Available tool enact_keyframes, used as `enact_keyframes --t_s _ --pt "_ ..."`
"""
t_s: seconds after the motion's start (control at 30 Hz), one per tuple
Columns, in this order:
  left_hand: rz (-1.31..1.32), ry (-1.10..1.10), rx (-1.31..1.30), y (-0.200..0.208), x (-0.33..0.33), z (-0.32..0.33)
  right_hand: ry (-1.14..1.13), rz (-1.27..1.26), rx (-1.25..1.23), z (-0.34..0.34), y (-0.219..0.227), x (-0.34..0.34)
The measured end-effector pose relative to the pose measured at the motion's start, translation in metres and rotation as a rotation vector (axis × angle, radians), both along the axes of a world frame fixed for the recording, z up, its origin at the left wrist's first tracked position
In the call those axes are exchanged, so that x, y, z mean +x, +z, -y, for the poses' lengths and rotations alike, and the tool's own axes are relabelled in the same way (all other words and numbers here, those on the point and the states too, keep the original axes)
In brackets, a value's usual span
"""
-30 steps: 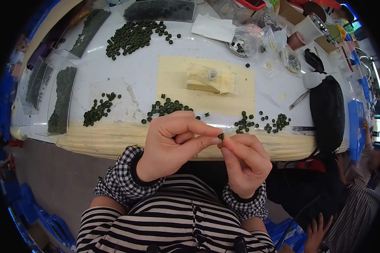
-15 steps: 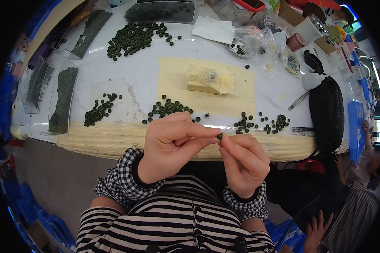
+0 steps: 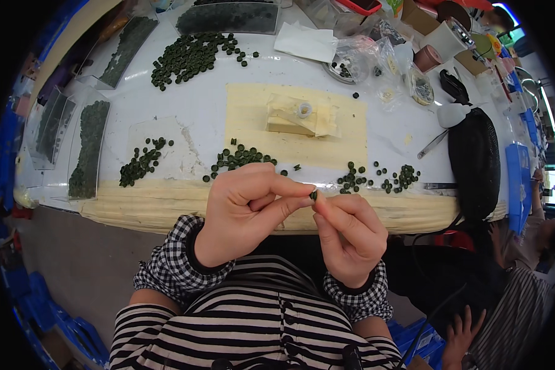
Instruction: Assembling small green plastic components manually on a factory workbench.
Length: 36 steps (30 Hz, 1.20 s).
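Just past the table's front edge, a small dark green ridged wheel [image 3: 314, 195] is between the fingertips of both hands. My left hand [image 3: 237, 213] pinches it with thumb and forefinger. My right hand [image 3: 354, 240] is closed, its forefinger pressed to the wheel from the right and the thumb tucked below. Loose wheels of the same kind lie behind my hands: a middle pile [image 3: 240, 158], a left pile [image 3: 139, 163] and a right cluster [image 3: 403, 178]. Beyond the middle pile, a tape-wrapped block [image 3: 293, 126] with a clear ring on top rests on a yellow sheet [image 3: 243, 102].
A larger wheel pile [image 3: 188, 57] and clear bins [image 3: 87, 148] filled with dark green pieces take up the left and back. White paper [image 3: 305, 41], plastic bags [image 3: 385, 65], tweezers [image 3: 432, 143] and a black mesh cushion [image 3: 473, 163] are on the right. Another person's hand [image 3: 462, 336] shows at lower right.
The whole view has shifted slightly, so the table's things sit a little further left. Both hands stay at the same wheel, with my right fingertips slightly lower against it.
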<state>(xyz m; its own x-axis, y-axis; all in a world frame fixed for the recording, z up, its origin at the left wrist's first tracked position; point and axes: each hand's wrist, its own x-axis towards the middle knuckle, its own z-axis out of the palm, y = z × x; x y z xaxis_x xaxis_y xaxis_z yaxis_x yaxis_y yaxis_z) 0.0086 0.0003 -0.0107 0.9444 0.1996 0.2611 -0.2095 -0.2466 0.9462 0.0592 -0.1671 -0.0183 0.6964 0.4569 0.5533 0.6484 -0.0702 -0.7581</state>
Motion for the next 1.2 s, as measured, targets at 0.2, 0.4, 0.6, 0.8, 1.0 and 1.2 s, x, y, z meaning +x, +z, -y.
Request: enact_keyframes --t_s 0.2,0.4,0.6,0.8,1.0,1.2 --pt "-0.023 0.153 0.409 0.01 0.001 -0.016 -0.321 0.112 -0.155 0.018 -0.008 0.023" --pt "-0.129 0.068 0.015 0.01 -0.004 -0.026 -0.438 0.27 -0.412 0.018 -0.004 0.036" --pt "-0.377 -0.03 -1.534 0.02 -0.004 -0.02 -0.393 0.306 -0.483 0.007 -0.007 0.028" --pt "-0.513 -0.017 -1.557 0.03 -0.004 -0.009 -0.364 0.27 -0.474 0.005 -0.006 0.027" --pt "-0.434 -0.477 -1.51 0.0 -0.01 -0.008 -0.316 0.167 -0.29 0.008 -0.004 0.026" --pt "-0.567 -0.234 -1.289 0.018 -0.004 0.007 -0.236 -0.112 -0.027 0.013 -0.007 0.022"
